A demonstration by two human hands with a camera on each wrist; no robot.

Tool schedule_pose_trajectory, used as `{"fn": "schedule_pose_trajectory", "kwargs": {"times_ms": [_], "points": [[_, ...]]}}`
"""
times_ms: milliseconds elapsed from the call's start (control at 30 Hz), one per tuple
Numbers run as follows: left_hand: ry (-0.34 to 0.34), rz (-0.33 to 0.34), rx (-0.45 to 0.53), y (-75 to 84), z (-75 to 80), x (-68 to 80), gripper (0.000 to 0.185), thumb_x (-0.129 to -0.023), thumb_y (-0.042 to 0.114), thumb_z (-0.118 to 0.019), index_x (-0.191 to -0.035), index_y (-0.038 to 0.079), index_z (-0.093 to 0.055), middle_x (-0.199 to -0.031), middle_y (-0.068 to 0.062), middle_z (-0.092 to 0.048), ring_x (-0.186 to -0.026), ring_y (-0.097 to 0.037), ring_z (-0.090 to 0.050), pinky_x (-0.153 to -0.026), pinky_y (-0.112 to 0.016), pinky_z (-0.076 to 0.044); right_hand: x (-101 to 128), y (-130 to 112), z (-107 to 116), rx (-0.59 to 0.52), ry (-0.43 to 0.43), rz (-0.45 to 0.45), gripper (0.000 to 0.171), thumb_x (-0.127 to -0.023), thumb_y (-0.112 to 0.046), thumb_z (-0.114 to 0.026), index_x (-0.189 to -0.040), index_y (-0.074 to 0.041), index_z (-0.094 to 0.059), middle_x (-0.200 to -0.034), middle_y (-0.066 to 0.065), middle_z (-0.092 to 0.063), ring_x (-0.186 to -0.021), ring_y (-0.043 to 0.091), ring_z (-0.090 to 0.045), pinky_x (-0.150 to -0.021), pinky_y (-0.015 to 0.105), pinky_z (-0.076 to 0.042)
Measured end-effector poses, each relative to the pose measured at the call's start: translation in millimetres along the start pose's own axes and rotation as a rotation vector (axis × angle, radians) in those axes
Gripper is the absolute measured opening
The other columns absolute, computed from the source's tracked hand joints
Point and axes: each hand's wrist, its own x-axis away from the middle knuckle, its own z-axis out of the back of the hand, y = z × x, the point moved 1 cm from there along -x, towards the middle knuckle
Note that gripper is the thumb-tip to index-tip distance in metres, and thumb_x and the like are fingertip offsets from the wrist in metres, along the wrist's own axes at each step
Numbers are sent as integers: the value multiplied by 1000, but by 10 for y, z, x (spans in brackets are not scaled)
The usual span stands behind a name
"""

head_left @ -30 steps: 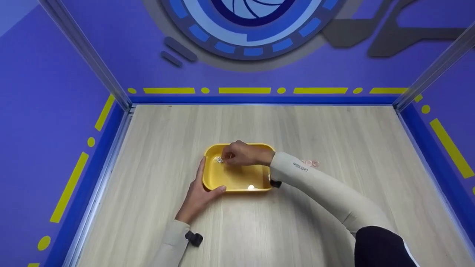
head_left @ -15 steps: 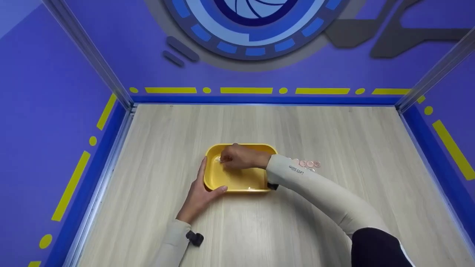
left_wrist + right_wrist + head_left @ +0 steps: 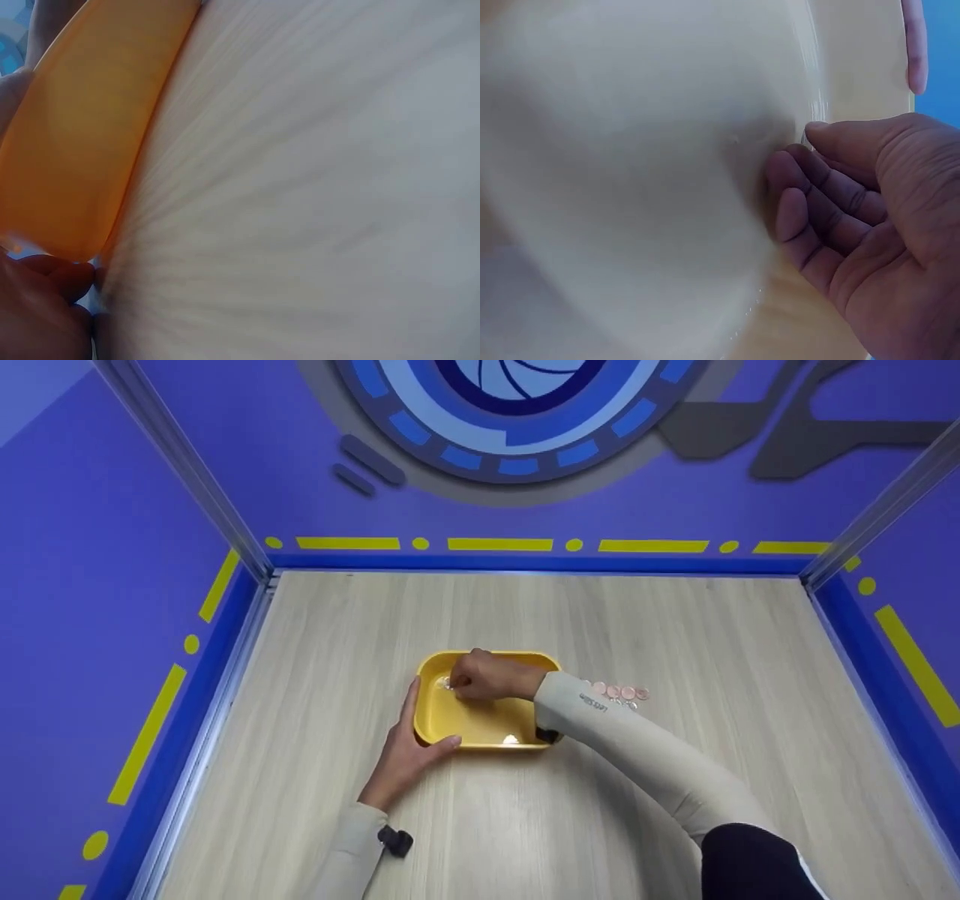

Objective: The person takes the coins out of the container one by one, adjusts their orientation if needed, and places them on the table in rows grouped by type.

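Note:
A yellow rectangular container [image 3: 480, 727] with rounded corners sits on the table. My left hand [image 3: 401, 746] steadies its near left corner, fingers along the left wall and thumb at the front rim. Inside it, my right hand [image 3: 487, 675] is low over the left part, fingers curled. In the right wrist view, thumb and forefinger pinch a thin coin [image 3: 805, 137], seen edge-on. A few shiny silver coins [image 3: 442, 683] lie on the container floor beside the fingertips, partly hidden by the hand.
Right of the container, a row of copper-coloured coins [image 3: 628, 692] lies on the wooden table [image 3: 525, 825], with silver coins [image 3: 622, 703] just in front. My right forearm crosses close to them and may hide some. Blue walls [image 3: 510, 517] enclose the back and sides.
My right forearm has shifted slightly left and toward me, so more of the coins on the table show. The right hand stays at the silver coins. The left hand keeps its hold.

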Motion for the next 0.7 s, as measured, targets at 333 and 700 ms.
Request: {"fn": "schedule_pose_trajectory", "kwargs": {"times_ms": [333,700], "points": [[5,-13,13,-15,-4,0,122,-88,51,-92,-178,43,-8,-168,-6,-50,-142,-21,-57,-120,-49,-41,-57,-126,-76,19,-88,18,33,-105,-12,-76,-137,-4,-77,-90,3,-69,-67,8,-56,-62,21,-44],[-5,-19,-1,10,-17,6,121,-90,51,-90,-178,38,-7,-172,-7,-45,-139,-21,-58,-116,-46,-45,-160,-114,-167,117,-18,35,19,-106,-11,-74,-123,-2,-77,-92,4,-67,-77,15,-58,-71,22,-47]]}}
